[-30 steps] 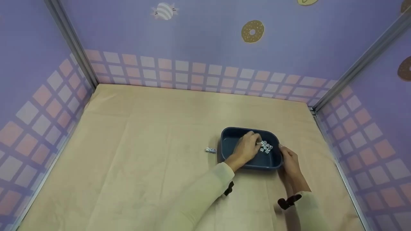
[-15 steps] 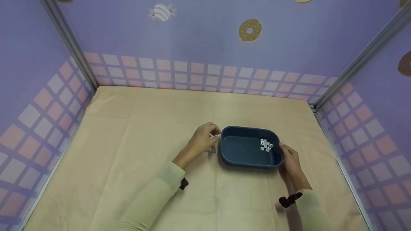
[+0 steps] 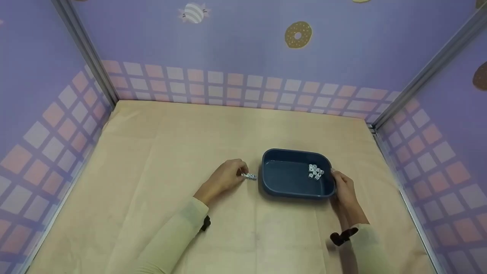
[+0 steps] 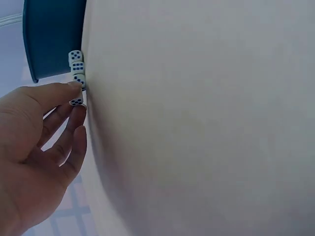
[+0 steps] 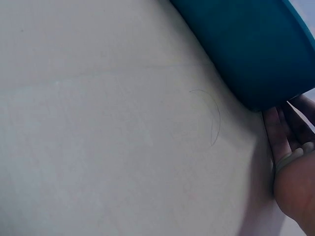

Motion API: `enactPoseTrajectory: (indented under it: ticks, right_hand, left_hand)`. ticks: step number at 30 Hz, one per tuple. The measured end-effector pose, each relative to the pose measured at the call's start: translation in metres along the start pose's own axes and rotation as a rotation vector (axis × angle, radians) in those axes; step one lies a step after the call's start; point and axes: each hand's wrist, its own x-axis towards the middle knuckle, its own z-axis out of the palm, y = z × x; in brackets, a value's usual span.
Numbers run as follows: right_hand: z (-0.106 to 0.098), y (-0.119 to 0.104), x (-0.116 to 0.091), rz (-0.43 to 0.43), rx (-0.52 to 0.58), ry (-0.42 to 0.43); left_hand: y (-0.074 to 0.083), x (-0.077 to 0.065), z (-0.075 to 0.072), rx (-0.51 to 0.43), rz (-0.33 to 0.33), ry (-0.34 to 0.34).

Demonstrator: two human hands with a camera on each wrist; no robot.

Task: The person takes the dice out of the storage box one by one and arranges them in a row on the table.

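Your left hand (image 3: 225, 178) pinches the end die (image 4: 76, 102) of a short row of dice (image 4: 77, 68) on the table (image 3: 171, 152), by the left edge of the tub (image 3: 285, 179); your right hand (image 3: 345, 190) grips its right edge. Likely light, hard, slippery: pinch opposite faces.

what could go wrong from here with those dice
The left hand pinches the end die of a tight row of dice, so lifting it might knock its neighbours askew.

The row lies near the blue bin; if the right hand at the bin's far end pushes, the bin could bump it.

Tilting the bin might slide the dice inside.
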Motion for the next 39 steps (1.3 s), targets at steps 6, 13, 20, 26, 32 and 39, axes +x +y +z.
enactPoseTrajectory:
  ticks: [6, 13, 20, 26, 32, 39]
  right_hand:
    - [0.001, 0.0, 0.0, -0.005, 0.007, 0.011]
    - [-0.005, 0.023, 0.019, -0.018, 0.063, 0.01]
    - [-0.003, 0.025, 0.019, -0.02, 0.091, 0.026]
    - [-0.002, 0.027, 0.019, -0.009, 0.082, 0.027]
    - [-0.003, 0.028, 0.014, -0.026, 0.017, 0.003]
    - [-0.004, 0.024, 0.016, -0.015, 0.023, 0.0]
  left_hand:
    - [-0.002, 0.002, 0.004, -0.012, 0.016, 0.013]
    - [-0.001, 0.005, 0.005, -0.015, 0.037, 0.011]
    - [-0.001, 0.006, 0.008, -0.024, 0.034, -0.001]
    - [-0.002, 0.006, 0.009, -0.034, 0.038, -0.009]
    - [0.009, 0.007, 0.004, -0.035, 0.039, -0.012]
    - [0.059, 0.03, -0.009, -0.089, 0.109, 0.115]
